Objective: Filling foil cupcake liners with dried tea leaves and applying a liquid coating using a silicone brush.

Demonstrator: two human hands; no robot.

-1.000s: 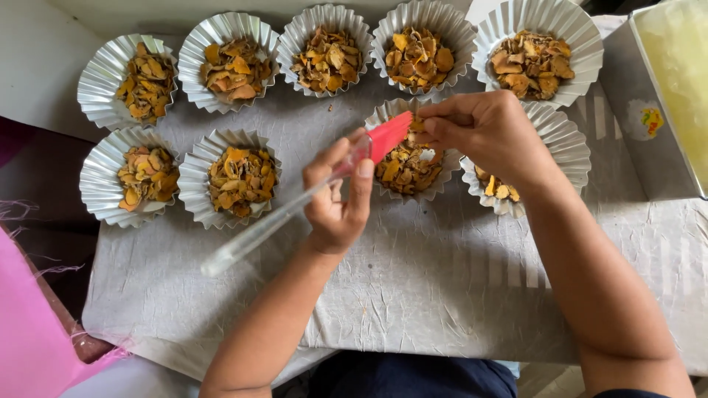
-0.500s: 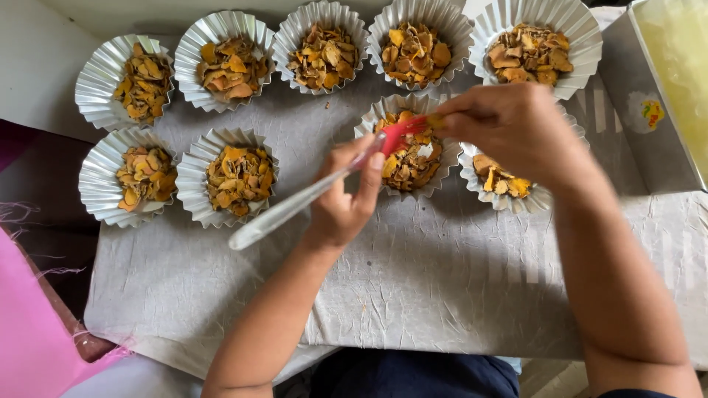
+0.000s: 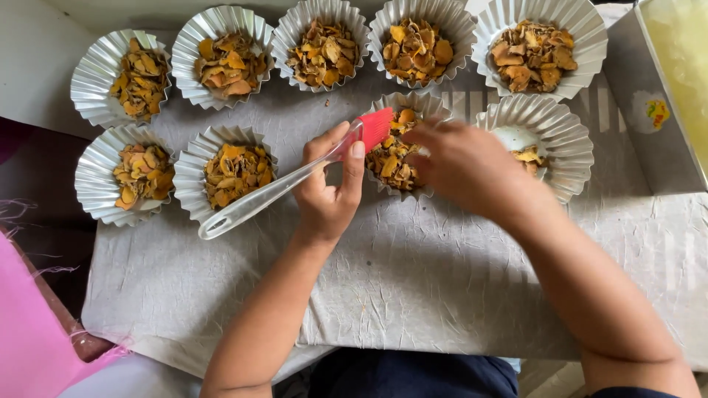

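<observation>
Silver foil cups are laid out in two rows on a table (image 3: 413, 295) covered with crinkled grey cloth. A silicone basting brush (image 3: 295, 179), with a red head and a clear plastic handle, is held in the left hand (image 3: 328, 195); the grip is closed around the upper part of the handle, thumb laid along it, so that the red bristles are pointed at the middle cup (image 3: 402, 144) of the near row while the handle end is slanted down to the left, above the cloth. The right hand (image 3: 472, 166) is placed over the right side of that same cup, fingers curled down onto its rim and contents; whether anything is pinched in its grip cannot be told, since the fingertips are hidden by the back of the hand. Dried yellow-orange chips are heaped in the middle cup. Just beside it on the right, a nearly empty cup (image 3: 542, 140) is seen, with only a few chips left in it. Seven further cups, five along the far row and two at the left of the near row, are filled with the same chips. A grey metal tray (image 3: 649, 110) is set at the right edge, and a pink fabric (image 3: 33, 324) is seen at the lower left.
</observation>
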